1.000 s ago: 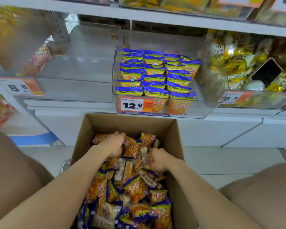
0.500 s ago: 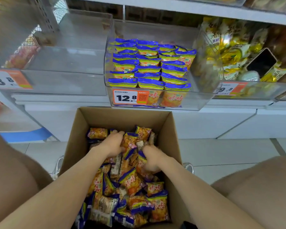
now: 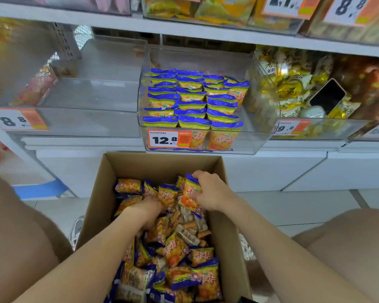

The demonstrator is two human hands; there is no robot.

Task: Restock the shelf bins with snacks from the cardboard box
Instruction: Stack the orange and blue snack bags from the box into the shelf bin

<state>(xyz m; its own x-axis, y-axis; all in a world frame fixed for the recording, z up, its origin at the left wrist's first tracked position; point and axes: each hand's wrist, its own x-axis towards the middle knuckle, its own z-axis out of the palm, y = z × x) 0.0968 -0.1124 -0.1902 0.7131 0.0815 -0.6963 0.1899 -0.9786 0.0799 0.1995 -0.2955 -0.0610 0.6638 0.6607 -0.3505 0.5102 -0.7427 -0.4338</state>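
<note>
I see the orange-and-blue snack packet (image 3: 188,193) lifted just above the heap at the far end of the cardboard box (image 3: 162,163); my feed shows the right hand (image 3: 211,191) gripping it from the right side, fingers curled over its top edge and thumb beneath, so the packet stands nearly upright with its blue end up. The left hand (image 3: 146,212) is sunk among the loose packets (image 3: 175,250) near the middle of the box; its fingers are buried under wrappers, so I cannot tell whether they are spread or pinching anything. The box stands open on the floor between the person's bare legs, packed with the same orange-and-blue packets lying at all angles.

Directly above and behind the box sits the clear shelf bin (image 3: 247,142), holding neat rows of matching packets (image 3: 193,101) with blue tops facing up; an orange price tag (image 3: 169,139) reading 12.8 is fixed to its front wall. To its left is another clear bin (image 3: 92,123) bearing an 8.8 tag (image 3: 18,120); to its right a bin of yellow-wrapped snacks (image 3: 291,84) with a dark phone (image 3: 327,96) lying on top of them.
</note>
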